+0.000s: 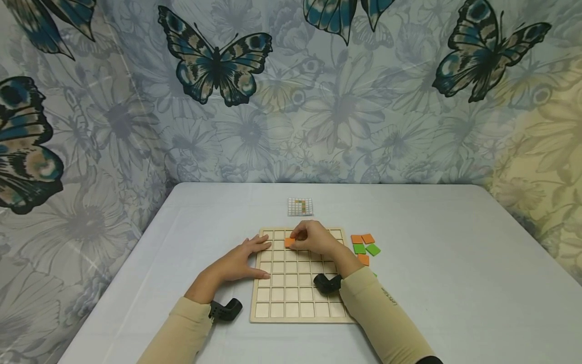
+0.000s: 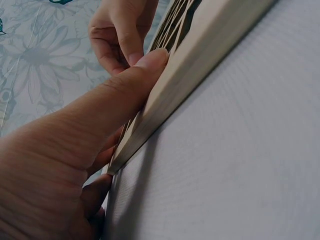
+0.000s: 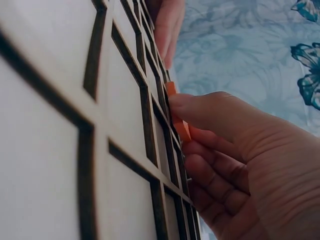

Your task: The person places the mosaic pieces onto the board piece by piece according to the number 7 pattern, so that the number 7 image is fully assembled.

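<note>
A wooden grid board [image 1: 277,309] with square recesses lies on the white table. My right hand [image 1: 318,240] pinches a square orange tile [image 1: 289,243] between thumb and fingers over the second row from the far edge, left of the board's middle. In the right wrist view the tile [image 3: 182,131] stands tilted at the grid; whether it touches the recess floor I cannot tell. At the board's left edge rests my left hand [image 1: 241,260], fingers spread. The left wrist view has its thumb [image 2: 135,75] on the board's rim.
Several loose orange tiles [image 1: 356,239] and green tiles [image 1: 373,249] lie right of the board, some partly hidden by the right sleeve. Behind the board lies a small card [image 1: 300,207] with a printed grid and coloured squares. Butterfly-patterned cloth [image 1: 250,136] hangs beyond the table.
</note>
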Demonstrator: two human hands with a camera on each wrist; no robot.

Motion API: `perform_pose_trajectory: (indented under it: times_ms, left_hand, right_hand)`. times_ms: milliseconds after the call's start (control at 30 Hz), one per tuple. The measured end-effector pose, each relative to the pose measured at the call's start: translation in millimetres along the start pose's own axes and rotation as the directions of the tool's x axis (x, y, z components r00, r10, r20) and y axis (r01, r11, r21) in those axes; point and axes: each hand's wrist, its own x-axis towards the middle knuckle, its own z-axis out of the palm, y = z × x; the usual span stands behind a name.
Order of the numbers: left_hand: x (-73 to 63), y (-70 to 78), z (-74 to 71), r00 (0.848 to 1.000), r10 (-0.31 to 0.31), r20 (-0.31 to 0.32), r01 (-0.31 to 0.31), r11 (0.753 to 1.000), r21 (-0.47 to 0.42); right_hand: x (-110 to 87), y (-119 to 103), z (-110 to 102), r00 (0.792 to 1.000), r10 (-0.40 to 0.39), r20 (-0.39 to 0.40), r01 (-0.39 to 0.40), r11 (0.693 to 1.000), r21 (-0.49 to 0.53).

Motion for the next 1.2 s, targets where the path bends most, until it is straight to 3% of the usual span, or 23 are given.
perform_pose_trajectory:
  times_ms: [433, 633, 900, 1200]
  left_hand:
    - [0.4, 0.0, -0.5, 1.000, 0.007, -0.004, -0.007, 1.000, 0.006]
    - [0.6, 0.4, 0.2, 1.000, 0.000, 0.001, 0.000, 1.000, 0.009]
    - [-0.2, 1.8, 0.0, 1.000, 0.005, -0.008, -0.004, 1.000, 0.020]
    - [-1.5, 1.4, 0.7, 1.000, 0.006, -0.004, -0.006, 1.000, 0.015]
  right_hand:
    - [1.2, 0.5, -1.8, 1.000, -0.013, 0.021, 0.014, 0.999, -0.043]
    - [-2.4, -1.8, -13.0, 0.999, -0.014, 0.049, 0.017, 0.999, -0.043]
    - [-15.9, -1.2, -37.1, 0.997, 0.034, 0.063, -0.037, 0.998, 0.041]
    - [-42.9, 2.5, -57.1, 0.998, 0.009, 0.064, -0.010, 1.000, 0.008]
